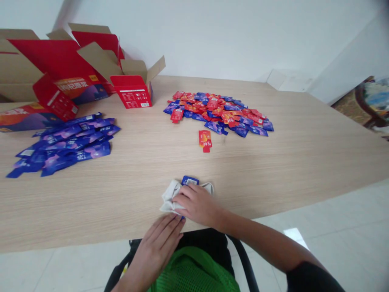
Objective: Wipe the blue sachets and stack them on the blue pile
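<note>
My right hand (197, 204) rests on a white cloth (169, 195) near the table's front edge, fingers curled over it and a small blue packet (190, 180) that sticks out past my knuckles. Just below the cloth, my left hand (161, 239) lies flat at the table edge with fingers stretched out, fingertips touching a bit of blue. One red packet (205, 140) lies alone beyond the cloth. Behind it is a heap of red and blue packets (218, 112).
A spread of long blue packets (68, 144) lies at the left. Open red cardboard boxes (60, 73) and a small red carton (133, 91) stand at the back left. The wooden table (304, 154) ends at the right above a tiled floor. A green mesh (191, 271) is on my lap.
</note>
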`<action>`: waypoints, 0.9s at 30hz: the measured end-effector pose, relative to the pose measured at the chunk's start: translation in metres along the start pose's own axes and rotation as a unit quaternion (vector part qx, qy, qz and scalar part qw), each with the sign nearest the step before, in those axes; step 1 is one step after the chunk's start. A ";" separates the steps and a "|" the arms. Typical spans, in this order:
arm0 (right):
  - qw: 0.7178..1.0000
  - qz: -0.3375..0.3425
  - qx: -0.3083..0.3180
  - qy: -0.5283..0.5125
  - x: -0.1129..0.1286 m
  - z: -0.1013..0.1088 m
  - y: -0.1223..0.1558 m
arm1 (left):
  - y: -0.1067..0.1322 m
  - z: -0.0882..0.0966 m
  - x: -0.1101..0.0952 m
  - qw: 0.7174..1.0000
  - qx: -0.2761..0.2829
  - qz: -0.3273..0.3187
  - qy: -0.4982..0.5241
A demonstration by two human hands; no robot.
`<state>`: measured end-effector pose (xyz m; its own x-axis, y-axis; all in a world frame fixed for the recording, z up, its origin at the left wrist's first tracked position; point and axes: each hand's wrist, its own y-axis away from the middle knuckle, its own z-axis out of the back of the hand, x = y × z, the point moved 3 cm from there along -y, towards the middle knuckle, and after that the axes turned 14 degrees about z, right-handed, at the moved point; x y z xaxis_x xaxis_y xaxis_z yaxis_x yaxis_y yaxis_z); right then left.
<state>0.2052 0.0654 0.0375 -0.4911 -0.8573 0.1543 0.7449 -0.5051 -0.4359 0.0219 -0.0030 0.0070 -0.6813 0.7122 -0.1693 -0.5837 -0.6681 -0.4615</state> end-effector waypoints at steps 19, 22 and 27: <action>0.999 -0.014 0.022 0.025 -0.006 -0.011 0.002 | 0.016 -0.013 0.002 0.999 0.004 0.022 0.026; 0.994 -0.083 -0.005 0.070 -0.053 -0.001 0.000 | 0.014 -0.012 0.001 0.999 -0.004 0.023 0.024; 0.986 -0.135 -0.053 0.088 -0.072 0.028 -0.010 | 0.013 -0.012 -0.001 0.999 -0.006 0.032 0.025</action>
<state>0.2456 0.1297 0.0559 -0.7424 -0.6583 0.1242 0.5299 -0.6905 -0.4924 0.0196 -0.0099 -0.0093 -0.6941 0.6783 -0.2413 -0.5346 -0.7101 -0.4583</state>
